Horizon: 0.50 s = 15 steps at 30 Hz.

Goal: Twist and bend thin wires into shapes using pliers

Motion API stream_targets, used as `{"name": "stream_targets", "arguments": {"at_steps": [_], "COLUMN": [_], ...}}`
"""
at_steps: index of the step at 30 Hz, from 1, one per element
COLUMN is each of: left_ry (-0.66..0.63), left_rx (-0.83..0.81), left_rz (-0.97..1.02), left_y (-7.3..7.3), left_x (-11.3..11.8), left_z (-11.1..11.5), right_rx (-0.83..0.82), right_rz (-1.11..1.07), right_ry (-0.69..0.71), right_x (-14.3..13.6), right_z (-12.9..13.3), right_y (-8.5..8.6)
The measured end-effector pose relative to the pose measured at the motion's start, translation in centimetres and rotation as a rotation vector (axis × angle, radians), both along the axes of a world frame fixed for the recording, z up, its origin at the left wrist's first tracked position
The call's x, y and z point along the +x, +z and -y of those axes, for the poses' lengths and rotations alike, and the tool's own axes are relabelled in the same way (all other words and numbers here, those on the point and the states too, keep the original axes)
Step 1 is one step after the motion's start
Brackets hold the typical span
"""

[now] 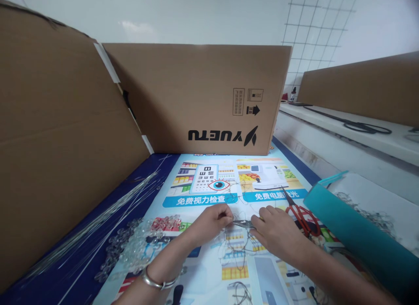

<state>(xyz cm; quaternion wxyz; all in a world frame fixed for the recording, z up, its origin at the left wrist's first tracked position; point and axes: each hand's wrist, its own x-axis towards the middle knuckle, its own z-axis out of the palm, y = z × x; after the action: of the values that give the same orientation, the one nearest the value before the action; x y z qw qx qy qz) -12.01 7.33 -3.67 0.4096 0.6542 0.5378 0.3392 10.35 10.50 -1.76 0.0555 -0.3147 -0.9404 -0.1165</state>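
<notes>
My right hand [275, 228] is closed around the handles of small pliers [243, 223], whose jaws point left. At the tip of the jaws my left hand [218, 217] is pinched; what lies between its fingertips is too small to make out, and a silver bangle [159, 281] circles that wrist. Thin looped wires [240, 252] hang and lie just below the pliers on the printed sheet [199, 202]. Red-handled scissors [303, 217] rest beyond my right hand, blades pointing away.
Clear beads [131, 248] lie in a pile at the left, beside long straight wires [108, 213]. A teal box [356, 226] with wire pieces stands at the right. Cardboard panels [196, 95] rise behind and left. Black cable [360, 126] lies on a white ledge.
</notes>
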Motion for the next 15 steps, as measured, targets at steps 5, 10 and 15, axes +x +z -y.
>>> {"name": "stream_targets", "arguments": {"at_steps": [5,10,15], "left_ry": [-0.002,-0.002,-0.007], "left_rx": [0.0,0.0,-0.001], "left_rz": [0.003,0.006,0.007], "left_y": [-0.1,-0.4,-0.3], "left_x": [0.1,0.0,0.1], "left_z": [0.0,-0.1,-0.2], "right_rx": [-0.077,-0.132,-0.154], "right_rz": [-0.042,-0.056,-0.043], "right_ry": [-0.016,-0.011,-0.009], "right_x": [1.1,1.6,1.1], "right_z": [-1.1,-1.5,-1.2], "right_y": [0.8,1.0,0.9]}}
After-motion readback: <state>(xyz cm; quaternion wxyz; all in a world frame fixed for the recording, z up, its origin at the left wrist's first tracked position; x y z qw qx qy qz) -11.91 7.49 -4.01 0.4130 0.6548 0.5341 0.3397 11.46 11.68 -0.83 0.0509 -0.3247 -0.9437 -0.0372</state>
